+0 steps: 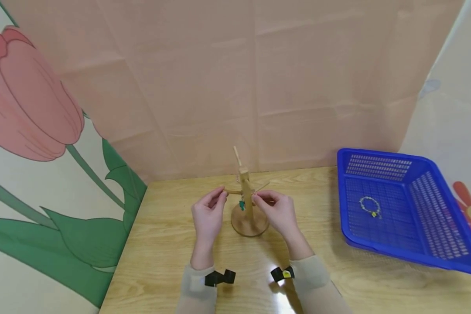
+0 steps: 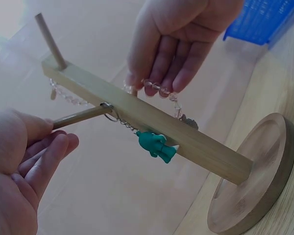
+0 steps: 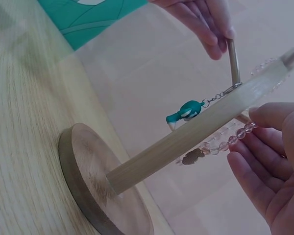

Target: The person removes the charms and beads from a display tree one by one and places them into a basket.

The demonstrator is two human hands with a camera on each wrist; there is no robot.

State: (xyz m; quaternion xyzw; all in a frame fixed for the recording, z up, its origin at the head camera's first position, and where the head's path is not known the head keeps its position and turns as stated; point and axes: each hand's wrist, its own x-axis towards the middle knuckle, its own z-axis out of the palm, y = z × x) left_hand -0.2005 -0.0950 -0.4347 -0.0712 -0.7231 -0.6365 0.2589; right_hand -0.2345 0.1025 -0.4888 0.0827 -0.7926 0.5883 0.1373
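A wooden stand (image 1: 249,209) with a round base and several side pegs stands between the hands. My left hand (image 1: 208,216) pinches the end of one peg (image 2: 81,117) between thumb and fingers. From that peg, near the post, hangs a keychain with a green figure (image 2: 156,145). On the other side, my right hand (image 1: 278,213) pinches a clear pinkish beaded bracelet (image 3: 224,146) by its beads, close to another peg (image 3: 243,117). A dark charm (image 3: 192,156) dangles from the bracelet. Another string of beads (image 2: 68,96) hangs near the post's top.
A blue plastic basket (image 1: 380,244) stands on the wooden table (image 1: 161,248) at the right, holding a pale bracelet with a yellow charm (image 1: 370,206). Behind is a pinkish cloth (image 1: 204,87); a tulip-patterned panel (image 1: 35,96) borders the left.
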